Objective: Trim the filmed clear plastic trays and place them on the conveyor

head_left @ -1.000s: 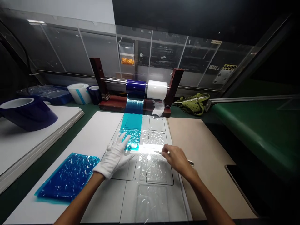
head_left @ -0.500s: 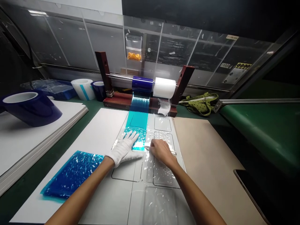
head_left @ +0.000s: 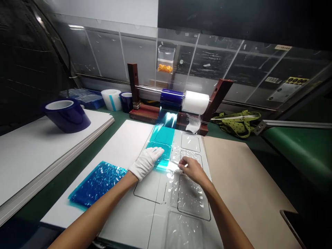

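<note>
My gloved left hand (head_left: 147,162) lies flat with fingers stretched out on the blue protective film (head_left: 166,135), which runs down from the blue film roll (head_left: 171,98). My bare right hand (head_left: 193,170) is closed in a pinch just right of the film's cut end. Its fingers hold a slim knife, now mostly hidden by the hand. Under both hands is a pale board (head_left: 129,221) with black outlined rectangles. Clear film sheets (head_left: 184,230) lie on its right side. A stack of blue film pieces (head_left: 98,185) rests left of my left forearm.
A wooden stand (head_left: 145,116) holds the blue roll and a white roll (head_left: 196,102). At left, another blue roll (head_left: 70,117) sits on stacked white sheets (head_left: 38,152). Brown board (head_left: 233,180), a phone-like dark object (head_left: 294,224) and a green pouch (head_left: 238,124) are at right.
The camera view has shifted, moving the scene to the right. My right hand has drawn away from the film's edge to the right. My left hand stays flat on the film.
</note>
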Tool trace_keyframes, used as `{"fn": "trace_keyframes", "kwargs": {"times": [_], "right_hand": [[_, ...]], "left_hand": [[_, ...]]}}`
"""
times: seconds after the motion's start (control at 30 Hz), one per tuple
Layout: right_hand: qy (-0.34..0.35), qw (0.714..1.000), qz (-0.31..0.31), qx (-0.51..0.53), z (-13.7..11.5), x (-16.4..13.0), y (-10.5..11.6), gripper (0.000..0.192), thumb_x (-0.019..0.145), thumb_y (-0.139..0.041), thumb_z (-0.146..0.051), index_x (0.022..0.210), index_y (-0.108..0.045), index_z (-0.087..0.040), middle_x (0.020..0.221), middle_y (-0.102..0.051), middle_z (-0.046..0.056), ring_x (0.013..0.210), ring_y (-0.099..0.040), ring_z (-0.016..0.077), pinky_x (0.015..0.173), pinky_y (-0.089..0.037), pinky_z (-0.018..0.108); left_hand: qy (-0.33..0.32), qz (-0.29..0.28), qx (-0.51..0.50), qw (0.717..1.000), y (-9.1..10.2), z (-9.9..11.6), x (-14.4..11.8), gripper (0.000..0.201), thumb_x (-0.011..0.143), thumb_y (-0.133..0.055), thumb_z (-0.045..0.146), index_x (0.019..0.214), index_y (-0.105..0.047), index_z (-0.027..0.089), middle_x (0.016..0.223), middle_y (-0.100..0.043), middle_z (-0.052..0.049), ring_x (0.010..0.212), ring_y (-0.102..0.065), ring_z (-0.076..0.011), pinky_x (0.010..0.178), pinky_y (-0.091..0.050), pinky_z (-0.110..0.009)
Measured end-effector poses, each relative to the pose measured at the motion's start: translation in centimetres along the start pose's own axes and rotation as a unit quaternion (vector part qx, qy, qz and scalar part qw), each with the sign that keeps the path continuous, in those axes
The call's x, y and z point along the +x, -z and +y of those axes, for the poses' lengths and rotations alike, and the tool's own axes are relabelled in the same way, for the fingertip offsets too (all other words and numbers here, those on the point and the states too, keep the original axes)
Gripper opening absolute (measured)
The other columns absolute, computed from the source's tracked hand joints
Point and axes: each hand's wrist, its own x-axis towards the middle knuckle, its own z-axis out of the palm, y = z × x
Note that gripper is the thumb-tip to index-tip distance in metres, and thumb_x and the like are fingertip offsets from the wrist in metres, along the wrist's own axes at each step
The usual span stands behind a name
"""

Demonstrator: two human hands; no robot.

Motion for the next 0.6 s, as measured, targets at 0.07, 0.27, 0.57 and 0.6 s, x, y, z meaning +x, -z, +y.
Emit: {"fn": "trace_keyframes", "kwargs": {"times": [0.07,0.27,0.57,0.6], "right_hand": [[-0.007,1.0,0.022,0.012,0.8,-1.2,0.4,0.016,0.087,-0.05,-0.031,0.084,-0.061,-0.02,0.089,-0.069,0.004,0.083,-0.063,0.0203,0.071,-0.044,0.032],[-0.02,0.996,0.059,0.059,4.1,-6.4,1.5,0.028,0.087,-0.047,-0.046,0.091,-0.058,-0.021,0.092,-0.067,0.006,0.077,-0.063,0.0197,0.07,-0.048,0.032],[-0.065,0.981,0.135,0.125,6.3,-15.0,0.4,0.039,0.084,-0.05,-0.057,0.1,-0.06,-0.023,0.087,-0.065,0.006,0.074,-0.065,0.0205,0.058,-0.05,0.028],[-0.071,0.979,0.138,0.129,6.6,-15.8,0.2,0.039,0.084,-0.05,-0.057,0.101,-0.059,-0.024,0.083,-0.064,0.004,0.07,-0.064,0.0194,0.058,-0.05,0.028]], "left_hand": [[-0.003,0.011,0.017,1.0,1.2,0.8,-1.0,0.033,0.093,-0.047,0.012,0.125,-0.051,0.016,0.121,-0.06,-0.009,0.109,-0.059,-0.0215,0.093,-0.05,-0.043],[-0.011,0.035,0.05,0.998,5.2,4.9,-7.6,0.04,0.093,-0.034,0.004,0.127,-0.047,0.02,0.118,-0.063,-0.01,0.112,-0.058,-0.0197,0.097,-0.049,-0.038],[-0.034,0.074,0.062,0.995,5.3,10.3,-17.9,0.066,0.083,-0.036,-0.008,0.143,-0.032,0.019,0.133,-0.058,-0.009,0.123,-0.055,-0.019,0.104,-0.049,-0.037],[-0.035,0.076,0.065,0.994,5.0,10.7,-18.9,0.068,0.082,-0.036,-0.008,0.144,-0.032,0.018,0.133,-0.058,-0.009,0.122,-0.055,-0.0188,0.103,-0.05,-0.036]]}}
